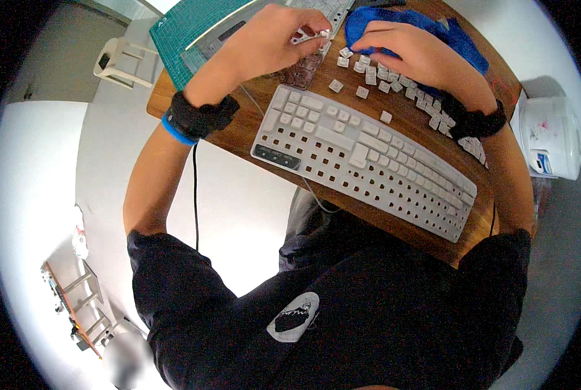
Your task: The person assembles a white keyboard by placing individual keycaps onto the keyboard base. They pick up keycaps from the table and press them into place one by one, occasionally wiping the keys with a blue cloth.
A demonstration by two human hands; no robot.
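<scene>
My left hand is closed in a pinch, with a small white keycap between thumb and fingertips. It hovers over a see-through keyboard part at the far side of the table. My right hand is open, its fingers bent and thumb apart, just above loose white keycaps and beside a blue cloth. Nearer me lies a white keyboard. Its far rows carry keycaps, while bare square holes show across the near rows.
The wooden table has a green cutting mat at its far left. A cable hangs off the near edge. A white stool stands left of the table, and a white lidded tub sits to the right.
</scene>
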